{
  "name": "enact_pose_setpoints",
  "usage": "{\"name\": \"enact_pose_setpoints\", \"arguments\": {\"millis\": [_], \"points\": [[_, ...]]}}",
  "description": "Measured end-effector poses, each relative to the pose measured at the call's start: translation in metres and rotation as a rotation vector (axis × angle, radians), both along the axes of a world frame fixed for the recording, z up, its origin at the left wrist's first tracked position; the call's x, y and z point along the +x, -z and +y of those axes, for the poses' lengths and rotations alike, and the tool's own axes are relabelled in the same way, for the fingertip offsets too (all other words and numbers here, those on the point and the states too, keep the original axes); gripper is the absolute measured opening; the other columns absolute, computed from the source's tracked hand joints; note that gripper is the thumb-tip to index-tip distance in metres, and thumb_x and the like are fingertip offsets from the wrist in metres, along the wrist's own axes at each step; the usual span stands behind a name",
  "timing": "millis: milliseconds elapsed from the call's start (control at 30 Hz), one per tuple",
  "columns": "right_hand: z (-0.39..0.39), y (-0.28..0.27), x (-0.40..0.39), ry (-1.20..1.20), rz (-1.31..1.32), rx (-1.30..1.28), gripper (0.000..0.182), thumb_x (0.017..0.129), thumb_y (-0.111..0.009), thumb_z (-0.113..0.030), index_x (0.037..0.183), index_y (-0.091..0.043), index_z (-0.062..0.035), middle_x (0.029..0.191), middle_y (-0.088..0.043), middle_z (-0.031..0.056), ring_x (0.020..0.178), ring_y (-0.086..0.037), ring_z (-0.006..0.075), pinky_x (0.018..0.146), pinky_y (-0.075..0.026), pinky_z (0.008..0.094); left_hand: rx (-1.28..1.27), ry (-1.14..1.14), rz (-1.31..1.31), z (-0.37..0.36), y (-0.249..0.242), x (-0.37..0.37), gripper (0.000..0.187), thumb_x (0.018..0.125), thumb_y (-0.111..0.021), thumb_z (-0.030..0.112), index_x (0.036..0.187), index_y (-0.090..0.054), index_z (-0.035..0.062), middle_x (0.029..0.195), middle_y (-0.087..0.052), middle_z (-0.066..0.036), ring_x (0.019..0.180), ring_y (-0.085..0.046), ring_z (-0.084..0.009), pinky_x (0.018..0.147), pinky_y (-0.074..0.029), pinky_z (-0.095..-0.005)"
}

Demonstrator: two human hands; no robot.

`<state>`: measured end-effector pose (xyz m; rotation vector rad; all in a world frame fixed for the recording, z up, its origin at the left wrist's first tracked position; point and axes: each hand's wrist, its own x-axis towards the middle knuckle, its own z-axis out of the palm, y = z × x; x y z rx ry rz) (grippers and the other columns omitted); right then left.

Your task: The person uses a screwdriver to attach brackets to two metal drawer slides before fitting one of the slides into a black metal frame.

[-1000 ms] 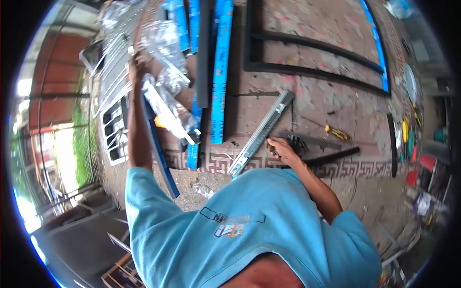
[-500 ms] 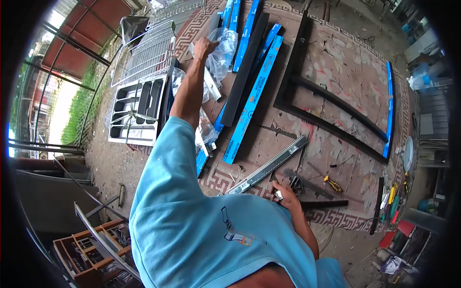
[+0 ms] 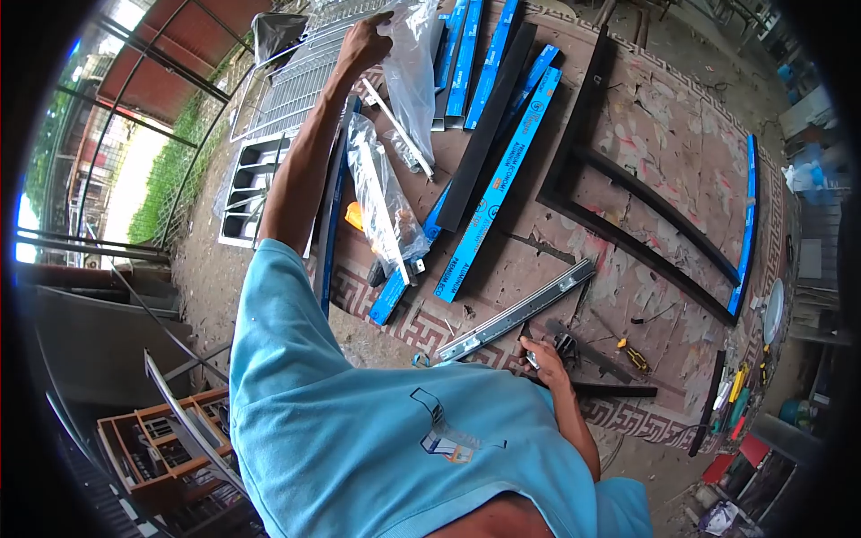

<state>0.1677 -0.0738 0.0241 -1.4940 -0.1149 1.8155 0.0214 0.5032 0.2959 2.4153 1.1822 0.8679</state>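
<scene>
My left hand (image 3: 366, 43) is raised at the far end of the table, fingers closed on the top of a long clear plastic bag (image 3: 414, 76). The bag hangs stretched toward the table, and a thin white metal rail (image 3: 399, 130) lies at its lower end. Nearer to me, a second clear bag (image 3: 381, 193) with a pale rail inside rests across a blue-wrapped bar. My right hand (image 3: 549, 366) is low by the table's near edge, curled round a small silver and black thing that I cannot make out. Just beyond it sits a metal drawer slide (image 3: 520, 309).
Blue-wrapped aluminium bars (image 3: 502, 184) and a black bar (image 3: 489, 125) fill the middle. A black frame (image 3: 646, 251) lies at right, with a yellow screwdriver (image 3: 633, 355) nearby. On the left are a cutlery tray (image 3: 240, 204) and a wire rack (image 3: 300, 76).
My left hand has moved away and up, drawing the crumpled bag out long. The second bag and an orange item beside it show more fully. My right hand stays about where it was.
</scene>
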Motion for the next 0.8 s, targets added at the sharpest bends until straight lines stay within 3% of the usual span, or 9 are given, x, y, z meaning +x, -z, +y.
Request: {"name": "enact_pose_setpoints", "arguments": {"millis": [67, 133, 200, 267, 367, 533, 667, 700, 800], "points": [[0.000, -0.002, 0.001, 0.019, 0.019, -0.031, 0.026, 0.086, -0.060, -0.032, 0.075, -0.060, -0.0081, 0.068, -0.057, 0.0014, 0.060, -0.056, 0.0108, 0.046, -0.040, 0.0229, -0.036, 0.017, -0.041, -0.020, -0.002, 0.000, 0.057, 0.063, -0.054, 0.007, 0.120, -0.057, 0.0089, 0.080, -0.067, -0.015, 0.065, -0.067, -0.0226, 0.066, -0.052, -0.0329], [-0.003, -0.005, 0.001, 0.048, 0.048, -0.014, 0.022, 0.086, -0.060, -0.028, 0.079, -0.059, -0.0065, 0.070, -0.058, 0.0032, 0.060, -0.056, 0.0125, 0.047, -0.042, 0.0244, -0.100, 0.102, -0.050, -0.048, 0.002, 0.005, 0.059, 0.064, -0.051, 0.002, 0.123, -0.054, 0.0107, 0.092, -0.066, -0.017, 0.068, -0.066, -0.0220, 0.063, -0.053, -0.0315], [0.007, -0.011, 0.002, 0.076, 0.074, 0.012, 0.019, 0.085, -0.061, -0.024, 0.083, -0.059, -0.0049, 0.071, -0.059, 0.0050, 0.059, -0.057, 0.0142, 0.048, -0.044, 0.0259, 0.048, 0.291, 0.001, -0.089, 0.013, 0.015, 0.065, 0.063, -0.049, -0.001, 0.126, -0.050, 0.0121, 0.115, -0.058, -0.018, 0.085, -0.065, -0.0240, 0.066, -0.054, -0.0298], [0.031, -0.037, 0.009, 0.107, 0.142, 0.201, 0.013, 0.086, -0.058, -0.017, 0.091, -0.057, -0.0048, 0.076, -0.059, 0.0056, 0.064, -0.058, 0.0148, 0.054, -0.046, 0.0269, 0.166, 0.341, 0.179, -0.110, 0.049, 0.025, 0.070, 0.061, -0.048, -0.003, 0.129, -0.047, 0.0127, 0.130, -0.046, -0.017, 0.104, -0.057, -0.0298, 0.080, -0.052, -0.0335], [0.098, -0.111, 0.025, 0.180, 0.139, 0.391, 0.017, 0.088, -0.055, -0.016, 0.092, -0.057, -0.0005, 0.080, -0.059, 0.0080, 0.071, -0.056, 0.0155, 0.057, -0.044, 0.0247, -0.030, 0.341, -0.026, -0.148, 0.064, 0.041, 0.069, 0.058, -0.050, -0.002, 0.126, -0.049, 0.0105, 0.127, -0.048, -0.018, 0.109, -0.050, -0.0382, 0.096, -0.041, -0.0413], [0.228, -0.231, 0.060, 0.033, 0.099, 0.783, 0.018, 0.085, -0.060, -0.017, 0.094, -0.060, -0.0009, 0.084, -0.061, 0.0068, 0.072, -0.058, 0.0122, 0.055, -0.045, 0.0223, -0.105, 0.306, -0.069, -0.144, 0.022, 0.050, 0.070, 0.058, -0.054, 0.003, 0.127, -0.047, 0.0064, 0.119, -0.053, -0.022, 0.111, -0.050, -0.0365, 0.096, -0.040, -0.0390], [0.321, -0.301, 0.067, -0.102, -0.201, 0.949, 0.013, 0.084, -0.056, -0.009, 0.094, -0.059, -0.0003, 0.083, -0.060, 0.0069, 0.071, -0.056, 0.0123, 0.058, -0.044, 0.0238, -0.089, 0.410, -0.123, -0.141, -0.007, 0.050, 0.068, 0.060, -0.058, 0.006, 0.127, -0.046, 0.0023, 0.120, -0.052, -0.023, 0.111, -0.050, -0.0361, 0.097, -0.040, -0.0384], [0.341, -0.302, 0.066, -0.104, -0.203, 0.946, 0.013, 0.084, -0.056, -0.009, 0.094, -0.059, -0.0003, 0.083, -0.060, 0.0069, 0.071, -0.056, 0.0123, 0.058, -0.044, 0.0238, -0.170, 0.365, -0.133, -0.145, -0.017, 0.049, 0.069, 0.060, -0.059, 0.008, 0.128, -0.045, 0.0017, 0.119, -0.053, -0.023, 0.110, -0.051, -0.0361, 0.096, -0.041, -0.0381], [0.391, -0.297, 0.064, -0.278, -0.425, 0.792, 0.010, 0.082, -0.055, -0.004, 0.088, -0.061, -0.0003, 0.080, -0.060, 0.0071, 0.069, -0.056, 0.0139, 0.060, -0.045, 0.0283, 0.100, 0.378, -0.275, -0.135, -0.012, 0.054, 0.068, 0.066, -0.062, 0.010, 0.131, -0.044, 0.0050, 0.075, -0.062, -0.015, 0.058, -0.062, -0.0173, 0.056, -0.050, -0.0314]]}}
